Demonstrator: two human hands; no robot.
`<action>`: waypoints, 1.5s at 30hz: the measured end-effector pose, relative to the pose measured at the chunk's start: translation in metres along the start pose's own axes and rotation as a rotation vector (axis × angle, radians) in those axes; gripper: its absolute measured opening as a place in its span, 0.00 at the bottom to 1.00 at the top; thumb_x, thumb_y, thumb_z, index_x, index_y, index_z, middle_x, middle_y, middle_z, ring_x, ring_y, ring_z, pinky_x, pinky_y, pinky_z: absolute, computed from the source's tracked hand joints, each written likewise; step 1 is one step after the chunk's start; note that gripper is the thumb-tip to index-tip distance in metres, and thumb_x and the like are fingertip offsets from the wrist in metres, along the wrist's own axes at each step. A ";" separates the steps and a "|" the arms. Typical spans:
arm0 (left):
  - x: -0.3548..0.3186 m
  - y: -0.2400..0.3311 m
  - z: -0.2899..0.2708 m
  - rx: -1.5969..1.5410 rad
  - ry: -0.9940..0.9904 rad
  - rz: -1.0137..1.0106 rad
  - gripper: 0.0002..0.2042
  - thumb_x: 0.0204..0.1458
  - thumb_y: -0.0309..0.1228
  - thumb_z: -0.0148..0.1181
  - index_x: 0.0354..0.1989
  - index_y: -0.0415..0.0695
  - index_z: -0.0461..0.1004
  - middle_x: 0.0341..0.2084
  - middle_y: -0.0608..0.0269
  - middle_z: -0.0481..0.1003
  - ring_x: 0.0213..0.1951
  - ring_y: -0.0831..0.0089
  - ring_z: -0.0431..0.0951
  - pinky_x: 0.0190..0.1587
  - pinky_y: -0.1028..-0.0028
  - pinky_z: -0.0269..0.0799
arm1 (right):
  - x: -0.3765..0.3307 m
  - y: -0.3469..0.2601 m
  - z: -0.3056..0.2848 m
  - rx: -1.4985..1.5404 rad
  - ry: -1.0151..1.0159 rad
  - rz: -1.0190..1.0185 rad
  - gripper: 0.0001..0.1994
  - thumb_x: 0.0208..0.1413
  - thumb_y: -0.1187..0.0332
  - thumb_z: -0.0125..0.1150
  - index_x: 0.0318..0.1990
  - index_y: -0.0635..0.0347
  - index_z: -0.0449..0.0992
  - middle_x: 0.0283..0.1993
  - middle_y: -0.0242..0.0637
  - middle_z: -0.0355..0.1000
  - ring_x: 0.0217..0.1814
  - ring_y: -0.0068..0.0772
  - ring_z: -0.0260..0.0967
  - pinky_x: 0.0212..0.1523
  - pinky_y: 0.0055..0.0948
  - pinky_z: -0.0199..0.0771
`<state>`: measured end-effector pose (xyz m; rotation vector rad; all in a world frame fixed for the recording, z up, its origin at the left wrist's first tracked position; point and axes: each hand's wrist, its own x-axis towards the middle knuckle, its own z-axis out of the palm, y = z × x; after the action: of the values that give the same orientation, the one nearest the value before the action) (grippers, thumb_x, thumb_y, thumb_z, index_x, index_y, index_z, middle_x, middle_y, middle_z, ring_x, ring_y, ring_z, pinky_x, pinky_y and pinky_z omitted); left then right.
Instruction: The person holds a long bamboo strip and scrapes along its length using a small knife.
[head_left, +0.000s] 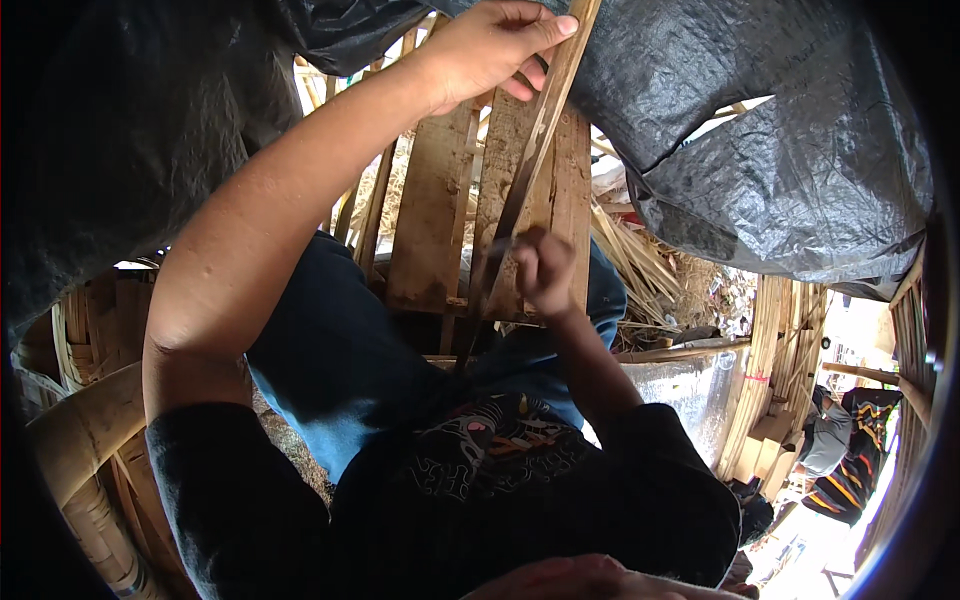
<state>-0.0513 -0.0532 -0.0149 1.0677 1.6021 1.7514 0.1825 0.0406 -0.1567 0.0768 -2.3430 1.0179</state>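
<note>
A long, narrow strip of bamboo or wood (541,130) slants from the top of the view down between my knees. Up at its far end, my left hand (487,52) grips it, thumb laid along its edge. Beside the strip's lower half, my right hand (546,272) is curled into a fist. A dark, blurred shape crosses the strip at that fist; whether it is a blade or another tool cannot be made out. Beneath both hands stands a wooden plank bench (428,215), with gaps between its boards. The strip's lower end is lost in shadow near my lap.
Dark plastic sheeting (775,180) hangs at the right and on the left. Loose split bamboo strips (640,262) lie right of the bench. An upright bundle of slats (757,370) stands farther right. A thick bamboo pole (85,430) curves past my left elbow.
</note>
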 end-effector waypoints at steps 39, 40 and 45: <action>-0.003 0.001 0.002 -0.278 -0.061 -0.148 0.18 0.62 0.47 0.51 0.37 0.42 0.73 0.28 0.65 0.73 0.31 0.74 0.75 0.35 0.68 0.81 | 0.020 -0.008 -0.002 -0.270 0.033 -0.146 0.10 0.54 0.64 0.65 0.28 0.58 0.73 0.22 0.39 0.69 0.21 0.41 0.68 0.22 0.35 0.66; -0.004 0.003 0.002 -0.281 -0.072 -0.169 0.18 0.63 0.46 0.50 0.37 0.42 0.72 0.27 0.63 0.73 0.31 0.72 0.76 0.37 0.67 0.81 | 0.004 -0.007 0.000 -0.229 -0.042 -0.159 0.10 0.53 0.63 0.65 0.28 0.58 0.73 0.23 0.38 0.69 0.21 0.41 0.68 0.22 0.34 0.66; -0.004 0.004 0.000 -0.289 -0.069 -0.152 0.17 0.63 0.46 0.50 0.37 0.42 0.72 0.28 0.63 0.73 0.31 0.73 0.75 0.36 0.68 0.81 | -0.033 -0.010 0.000 -0.169 -0.248 -0.238 0.11 0.54 0.61 0.64 0.27 0.58 0.73 0.22 0.38 0.69 0.21 0.40 0.69 0.22 0.34 0.66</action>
<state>-0.0488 -0.0570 -0.0119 0.8368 1.3032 1.7578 0.2129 0.0277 -0.1679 0.4275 -2.5568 0.7254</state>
